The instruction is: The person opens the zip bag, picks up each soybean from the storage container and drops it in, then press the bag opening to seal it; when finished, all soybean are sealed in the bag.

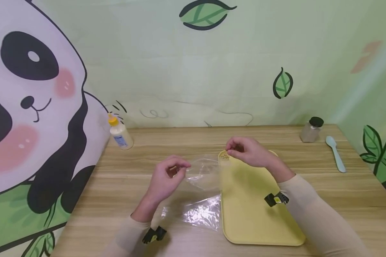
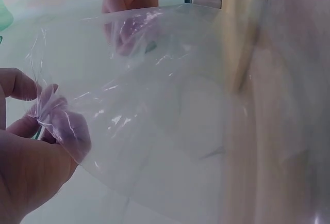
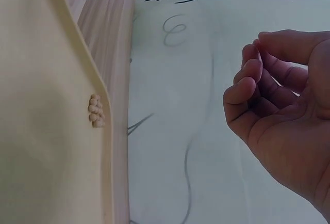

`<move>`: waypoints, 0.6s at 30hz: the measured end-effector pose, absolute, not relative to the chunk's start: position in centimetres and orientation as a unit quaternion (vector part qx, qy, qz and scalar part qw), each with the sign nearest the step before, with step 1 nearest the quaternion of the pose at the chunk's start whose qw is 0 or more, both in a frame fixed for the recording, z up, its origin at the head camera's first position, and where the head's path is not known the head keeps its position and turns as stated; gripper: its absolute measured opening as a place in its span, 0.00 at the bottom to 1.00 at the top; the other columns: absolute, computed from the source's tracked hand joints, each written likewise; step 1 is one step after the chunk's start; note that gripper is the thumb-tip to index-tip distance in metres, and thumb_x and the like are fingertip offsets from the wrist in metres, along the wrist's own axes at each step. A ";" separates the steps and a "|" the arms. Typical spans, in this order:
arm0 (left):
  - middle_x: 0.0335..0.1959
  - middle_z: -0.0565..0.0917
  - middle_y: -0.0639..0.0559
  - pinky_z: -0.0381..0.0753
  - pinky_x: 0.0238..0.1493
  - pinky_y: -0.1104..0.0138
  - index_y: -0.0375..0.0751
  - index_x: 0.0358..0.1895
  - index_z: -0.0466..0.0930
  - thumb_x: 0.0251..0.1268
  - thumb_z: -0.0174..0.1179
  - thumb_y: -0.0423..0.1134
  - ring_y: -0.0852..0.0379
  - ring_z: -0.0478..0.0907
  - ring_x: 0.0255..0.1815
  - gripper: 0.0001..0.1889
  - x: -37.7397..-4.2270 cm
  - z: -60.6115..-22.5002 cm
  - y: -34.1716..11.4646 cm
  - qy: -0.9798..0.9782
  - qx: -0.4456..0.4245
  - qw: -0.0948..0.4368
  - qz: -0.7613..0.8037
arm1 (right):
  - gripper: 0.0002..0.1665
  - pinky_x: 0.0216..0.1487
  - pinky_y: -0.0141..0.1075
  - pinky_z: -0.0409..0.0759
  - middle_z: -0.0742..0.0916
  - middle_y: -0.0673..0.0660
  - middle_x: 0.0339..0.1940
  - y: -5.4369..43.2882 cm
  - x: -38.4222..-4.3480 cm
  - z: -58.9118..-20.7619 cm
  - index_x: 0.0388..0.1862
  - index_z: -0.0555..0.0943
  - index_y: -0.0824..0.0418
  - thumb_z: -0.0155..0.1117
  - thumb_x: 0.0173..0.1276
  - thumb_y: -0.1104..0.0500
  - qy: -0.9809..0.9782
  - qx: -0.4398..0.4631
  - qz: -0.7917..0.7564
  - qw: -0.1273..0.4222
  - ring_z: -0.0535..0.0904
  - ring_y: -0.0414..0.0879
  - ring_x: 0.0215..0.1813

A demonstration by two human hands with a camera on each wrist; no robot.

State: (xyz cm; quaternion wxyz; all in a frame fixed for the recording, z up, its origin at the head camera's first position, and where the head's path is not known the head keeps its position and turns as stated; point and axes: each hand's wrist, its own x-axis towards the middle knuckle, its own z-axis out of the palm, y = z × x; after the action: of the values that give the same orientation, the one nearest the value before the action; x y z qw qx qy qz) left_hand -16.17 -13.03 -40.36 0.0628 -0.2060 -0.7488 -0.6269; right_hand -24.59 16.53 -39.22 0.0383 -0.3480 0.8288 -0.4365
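The left hand (image 1: 164,180) has a narrow grip, thumb and fingers pinching the edge of a clear, shiny plastic bag (image 1: 202,212). The bag spreads out to the right of that hand, over the middle of the pale wood-grain desk (image 1: 115,200), and its far side reaches the left rim of a yellow rectangular tray (image 1: 254,203) with rounded corners. Whether bag and rim touch, I cannot tell.

The right hand (image 1: 252,153) is above the far part of the tray. Its grip is narrow too: the tips of thumb and forefinger come together, the other fingers are bent, and nothing shows between them. Near that hand, in the tray's far left corner, lies a small cluster of round beige beads (image 3: 95,111) gathered close to the rim.

At the desk's far left corner stands a white bottle (image 1: 120,136) with a yellow-orange nozzle cap and a blue label. Toward the far right corner stands a clear jar (image 1: 310,132) with a black lid, and just beside it, nearer the right edge, lies a pale blue spoon (image 1: 336,155), its bowl pointing to the back edge.
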 end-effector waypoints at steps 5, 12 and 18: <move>0.41 0.82 0.38 0.84 0.43 0.70 0.30 0.40 0.82 0.57 0.55 0.20 0.42 0.78 0.42 0.10 -16.2 -40.4 -13.4 -0.751 -0.202 0.059 -0.625 | 0.03 0.34 0.33 0.76 0.83 0.55 0.32 16.9 -24.8 -40.1 0.39 0.79 0.65 0.61 0.69 0.65 0.846 -0.328 -0.419 0.041 0.74 0.45 0.33; 0.41 0.82 0.37 0.84 0.45 0.70 0.29 0.40 0.82 0.58 0.56 0.20 0.51 0.79 0.41 0.09 -16.5 -40.5 -13.8 -0.756 -0.210 0.067 -0.616 | 0.03 0.32 0.32 0.76 0.82 0.53 0.30 17.1 -25.2 -41.2 0.38 0.80 0.65 0.62 0.69 0.65 0.854 -0.323 -0.408 0.026 0.74 0.44 0.32; 0.41 0.82 0.38 0.84 0.45 0.70 0.30 0.40 0.82 0.58 0.56 0.20 0.59 0.78 0.40 0.09 -16.9 -40.8 -14.0 -0.763 -0.204 0.072 -0.609 | 0.02 0.33 0.31 0.77 0.84 0.54 0.31 17.4 -25.5 -42.1 0.38 0.80 0.64 0.63 0.67 0.65 0.860 -0.301 -0.411 0.023 0.76 0.44 0.32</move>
State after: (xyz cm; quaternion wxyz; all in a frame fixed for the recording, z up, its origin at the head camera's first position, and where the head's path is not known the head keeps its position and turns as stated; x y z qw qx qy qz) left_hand -16.85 -14.04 -40.77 0.0723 -0.2041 -0.7629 -0.6092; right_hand -25.48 17.37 -42.06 0.0229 -0.3005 0.8603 -0.4110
